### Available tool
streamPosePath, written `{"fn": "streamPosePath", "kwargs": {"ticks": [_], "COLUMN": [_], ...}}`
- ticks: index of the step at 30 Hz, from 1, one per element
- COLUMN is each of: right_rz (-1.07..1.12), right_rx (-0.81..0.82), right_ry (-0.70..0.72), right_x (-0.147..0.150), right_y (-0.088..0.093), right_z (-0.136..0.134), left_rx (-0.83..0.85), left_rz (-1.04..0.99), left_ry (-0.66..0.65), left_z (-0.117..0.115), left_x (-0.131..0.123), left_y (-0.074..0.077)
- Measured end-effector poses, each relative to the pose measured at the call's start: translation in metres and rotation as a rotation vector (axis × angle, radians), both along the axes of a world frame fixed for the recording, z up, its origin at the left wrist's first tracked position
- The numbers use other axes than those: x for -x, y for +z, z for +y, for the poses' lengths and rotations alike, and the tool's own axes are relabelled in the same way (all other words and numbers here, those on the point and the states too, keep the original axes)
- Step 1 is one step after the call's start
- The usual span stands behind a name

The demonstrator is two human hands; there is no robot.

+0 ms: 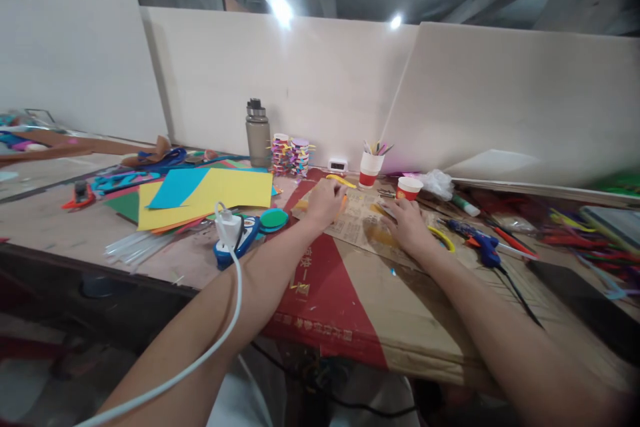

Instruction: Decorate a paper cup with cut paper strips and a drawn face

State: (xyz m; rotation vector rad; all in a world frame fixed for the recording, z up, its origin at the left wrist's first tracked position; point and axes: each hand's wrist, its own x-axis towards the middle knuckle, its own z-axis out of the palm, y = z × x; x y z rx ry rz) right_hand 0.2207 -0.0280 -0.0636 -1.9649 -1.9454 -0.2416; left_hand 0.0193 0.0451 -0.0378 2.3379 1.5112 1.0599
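Observation:
My left hand (pixel 326 203) is closed, its fingers curled down at the left part of a flat piece of printed cardboard (pixel 353 223). A small orange bit (pixel 344 205) shows by its fingertips, too small to name. On the right part of the same cardboard lies my right hand (pixel 407 225), its fingers stretched out and low over the surface. A yellow curved strip (pixel 341 181) lies just beyond my left hand. Close behind my right hand stands a red and white paper cup (pixel 409 188). A yellow ring-like piece (pixel 442 239) is beside my right wrist.
Coloured paper sheets (pixel 235 190), a blue power strip (pixel 239 240) and clear glue sticks (pixel 135 248) lie left. A bottle (pixel 258 137), decorated cups (pixel 300 157) and a pen cup (pixel 371 167) stand behind. A blue glue gun (pixel 487 248) lies right. A white cable crosses my left arm.

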Motion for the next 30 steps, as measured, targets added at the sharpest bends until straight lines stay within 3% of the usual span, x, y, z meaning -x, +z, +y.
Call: {"fn": "streamPosePath", "kwargs": {"ticks": [5, 11, 16, 25, 30], "right_rz": [0.153, 0.302, 0.368, 0.676, 0.769], "right_rx": [-0.048, -0.161, -0.265, -0.148, -0.074], "right_ry": [0.144, 0.101, 0.225, 0.279, 0.298], "right_x": [-0.002, -0.003, -0.002, 0.004, 0.008], "right_y": [0.004, -0.001, -0.013, -0.021, -0.021], "right_z": [0.004, 0.008, 0.012, 0.007, 0.001], "left_rx": [0.018, 0.008, 0.026, 0.144, 0.328], "left_rz": [0.039, 0.019, -0.081, -0.246, -0.437], "left_ry": [-0.139, -0.168, -0.191, -0.538, -0.607], "left_z": [-0.017, -0.022, -0.022, -0.029, -0.028], "left_x": [-0.011, -0.016, -0.018, -0.029, -0.032], "left_y": [-0.001, -0.008, -0.012, -0.027, -0.028]}}
